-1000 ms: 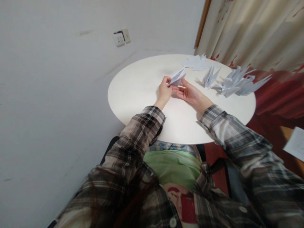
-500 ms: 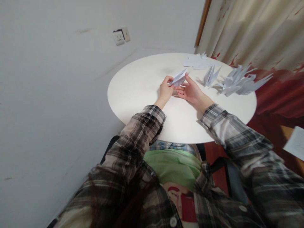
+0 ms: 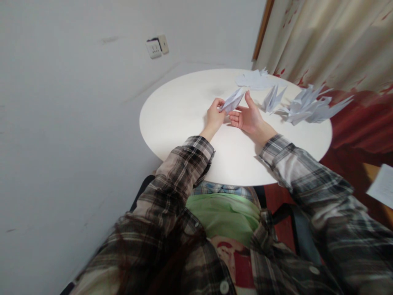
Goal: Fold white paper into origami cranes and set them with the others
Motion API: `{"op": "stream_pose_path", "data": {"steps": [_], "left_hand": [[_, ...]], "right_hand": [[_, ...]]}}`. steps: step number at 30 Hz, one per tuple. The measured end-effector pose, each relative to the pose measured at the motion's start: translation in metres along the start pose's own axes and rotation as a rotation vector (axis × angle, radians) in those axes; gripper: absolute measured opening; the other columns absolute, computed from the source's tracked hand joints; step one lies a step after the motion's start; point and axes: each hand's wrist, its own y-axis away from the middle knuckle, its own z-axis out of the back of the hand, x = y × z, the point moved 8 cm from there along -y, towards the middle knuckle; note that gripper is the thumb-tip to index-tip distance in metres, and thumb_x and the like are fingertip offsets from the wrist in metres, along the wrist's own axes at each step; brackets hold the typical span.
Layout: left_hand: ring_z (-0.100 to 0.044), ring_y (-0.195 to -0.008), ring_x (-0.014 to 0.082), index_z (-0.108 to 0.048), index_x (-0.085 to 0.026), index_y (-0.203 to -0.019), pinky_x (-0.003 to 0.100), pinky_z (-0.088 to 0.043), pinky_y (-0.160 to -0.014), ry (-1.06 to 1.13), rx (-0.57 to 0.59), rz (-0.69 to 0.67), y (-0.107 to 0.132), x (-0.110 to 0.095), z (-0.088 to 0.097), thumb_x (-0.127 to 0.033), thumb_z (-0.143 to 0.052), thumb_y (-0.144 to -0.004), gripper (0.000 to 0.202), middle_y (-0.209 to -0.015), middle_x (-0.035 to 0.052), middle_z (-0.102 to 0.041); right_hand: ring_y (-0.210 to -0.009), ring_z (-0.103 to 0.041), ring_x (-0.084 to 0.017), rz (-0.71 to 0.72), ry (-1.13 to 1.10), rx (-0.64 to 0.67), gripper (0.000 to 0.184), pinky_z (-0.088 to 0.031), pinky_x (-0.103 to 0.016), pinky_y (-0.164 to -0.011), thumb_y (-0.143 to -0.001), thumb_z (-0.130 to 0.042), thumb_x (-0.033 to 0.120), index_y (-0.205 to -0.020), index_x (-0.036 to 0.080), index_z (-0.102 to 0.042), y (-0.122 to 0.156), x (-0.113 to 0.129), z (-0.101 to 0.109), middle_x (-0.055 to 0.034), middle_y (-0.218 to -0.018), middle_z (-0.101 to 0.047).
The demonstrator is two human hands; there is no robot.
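A folded piece of white paper (image 3: 233, 100), long and pointed, is pinched at its near left end by my left hand (image 3: 215, 115). Close on its right is my right hand (image 3: 248, 118), palm turned toward the paper, thumb raised and fingers spread apart. Whether its fingertips touch the paper's lower edge I cannot tell. Both hands are over the middle of a round white table (image 3: 178, 119). Right of my right hand stands a folded paper figure (image 3: 272, 99) with upright points.
Several more folded paper figures (image 3: 310, 107) cluster at the table's right edge. Flat paper pieces (image 3: 253, 79) lie at the back. A wall with a socket (image 3: 154, 48) is on the left, a curtain (image 3: 331, 45) behind on the right. A printed sheet (image 3: 382, 186) lies far right.
My right thumb has come away from the paper's tip and opened outward to the right. My left hand keeps its pinch on the folded paper, almost unmoved.
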Motion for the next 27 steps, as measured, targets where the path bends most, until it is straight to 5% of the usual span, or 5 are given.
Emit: {"op": "stream_pose_path", "data": {"steps": [12, 19, 27], "left_hand": [[-0.062, -0.099, 0.0209, -0.06, -0.028, -0.089, 0.037, -0.049, -0.088, -0.032, 0.011, -0.022, -0.001, 0.002, -0.001, -0.022, -0.065, -0.081, 0.011, -0.089, 0.0026, -0.069], [-0.06, -0.102, 0.0203, -0.058, -0.027, -0.082, 0.037, -0.047, -0.091, -0.023, 0.021, -0.018, 0.0, -0.003, -0.002, -0.009, -0.064, -0.079, 0.019, -0.086, 0.0017, -0.068], [-0.061, -0.1, 0.0195, -0.057, -0.026, -0.083, 0.036, -0.048, -0.091, -0.043, 0.013, 0.012, -0.002, 0.007, -0.003, -0.005, -0.062, -0.078, 0.022, -0.087, 0.0008, -0.067]], "right_hand": [[-0.062, -0.067, -0.017, -0.016, -0.021, -0.011, 0.072, -0.061, -0.032, -0.063, -0.081, -0.054, 0.083, -0.116, 0.02, -0.063, 0.001, 0.0, 0.0, -0.0036, -0.07, -0.071], [-0.063, -0.067, -0.018, 0.013, 0.007, -0.001, 0.069, -0.06, -0.032, -0.062, -0.079, -0.057, 0.083, -0.111, 0.022, -0.063, 0.001, 0.002, -0.001, -0.0027, -0.068, -0.07], [-0.056, -0.062, -0.014, 0.006, 0.029, -0.042, 0.039, -0.056, -0.025, -0.054, -0.09, -0.062, 0.063, -0.089, 0.023, -0.061, 0.0, 0.001, -0.003, 0.0006, -0.062, -0.065]]}}
